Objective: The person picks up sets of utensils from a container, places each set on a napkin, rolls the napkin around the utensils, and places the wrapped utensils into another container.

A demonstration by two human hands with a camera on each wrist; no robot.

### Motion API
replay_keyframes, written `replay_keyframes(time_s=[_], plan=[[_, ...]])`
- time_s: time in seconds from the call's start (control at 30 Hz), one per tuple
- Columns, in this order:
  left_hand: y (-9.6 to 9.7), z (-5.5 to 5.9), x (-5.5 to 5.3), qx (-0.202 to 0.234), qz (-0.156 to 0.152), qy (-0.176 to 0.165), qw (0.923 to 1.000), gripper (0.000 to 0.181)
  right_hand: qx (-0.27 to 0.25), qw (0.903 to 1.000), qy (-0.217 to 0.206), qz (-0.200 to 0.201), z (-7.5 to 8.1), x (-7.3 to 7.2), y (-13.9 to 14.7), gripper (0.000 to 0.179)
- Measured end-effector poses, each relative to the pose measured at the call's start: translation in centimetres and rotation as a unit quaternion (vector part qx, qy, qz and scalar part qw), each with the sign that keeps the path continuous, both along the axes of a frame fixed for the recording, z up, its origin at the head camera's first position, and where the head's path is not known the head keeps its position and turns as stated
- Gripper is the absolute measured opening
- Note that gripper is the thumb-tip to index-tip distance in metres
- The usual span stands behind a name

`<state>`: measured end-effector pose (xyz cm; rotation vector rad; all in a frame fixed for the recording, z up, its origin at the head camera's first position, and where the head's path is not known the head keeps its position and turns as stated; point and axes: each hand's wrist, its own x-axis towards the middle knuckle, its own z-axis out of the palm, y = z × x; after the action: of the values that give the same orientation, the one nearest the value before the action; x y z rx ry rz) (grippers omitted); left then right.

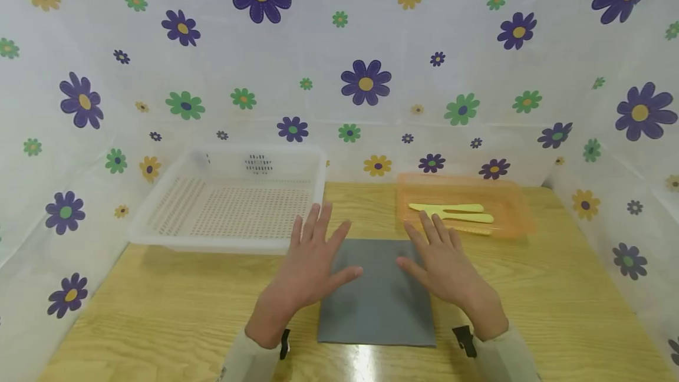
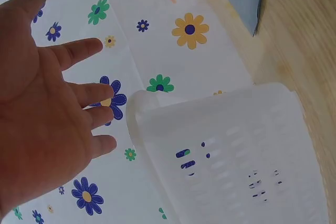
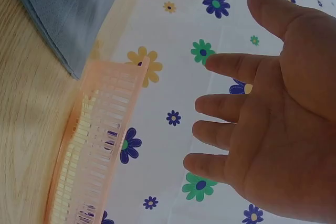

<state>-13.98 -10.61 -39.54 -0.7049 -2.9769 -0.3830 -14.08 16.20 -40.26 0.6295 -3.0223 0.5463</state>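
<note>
The left hand (image 1: 310, 264) covers the near right corner of the white perforated plastic basket (image 1: 223, 245) in the head view, while the right hand's fingertips overlap the near side of the translucent orange plastic basket (image 1: 514, 220). Inside that one lie yellow knife-shaped pieces (image 1: 472, 218); the nearest is too obscured to identify. Both wrist views crop the baskets and the flat grey square of dimpled, layered sheet (image 1: 376, 311). The square lies on the wood-grain tabletop (image 1: 551, 287), partly under the hands, in front of the baskets. Both hands are palm down, each grip with fingers extended and apart, thumbs angled inward over the square; contact cannot be told.
</note>
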Motion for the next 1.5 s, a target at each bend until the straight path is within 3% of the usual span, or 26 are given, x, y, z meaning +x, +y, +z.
replay_keyframes(time_s=[0.3, 0.43, 0.63, 0.83, 1.1, 1.5], plan=[[0.4, 0.4, 0.3, 0.014, -0.067, -0.013, 0.9976, 0.069, -0.002, 0.9999, -0.014, 0.006, -0.1, 0.2, 0.0, 0.068], [0.5, 0.5, 0.3, 0.012, -0.092, 0.005, 0.9957, 0.061, -0.002, 0.9995, -0.032, 0.009, -0.2, 0.2, 0.0, 0.064], [0.6, 0.3, 0.2, -0.025, -0.117, 0.023, 0.9925, 0.052, -0.001, 0.9978, -0.065, 0.011, -0.3, 0.1, -0.1, 0.06], [0.4, -0.4, -0.3, -0.029, -0.105, -0.018, 0.9939, 0.047, 0.024, 0.9964, -0.079, 0.016, -0.4, 0.1, -0.6, 0.058], [0.0, -1.5, -0.6, -0.048, -0.073, -0.101, 0.991, 0.048, 0.019, 0.9965, -0.069, 0.043, -0.7, 0.5, -1.7, 0.055], [0.2, -3.1, -1.0, -0.059, -0.064, -0.109, 0.9903, 0.064, 0.03, 0.9949, -0.066, 0.069, -1.8, 0.7, -2.8, 0.063]])
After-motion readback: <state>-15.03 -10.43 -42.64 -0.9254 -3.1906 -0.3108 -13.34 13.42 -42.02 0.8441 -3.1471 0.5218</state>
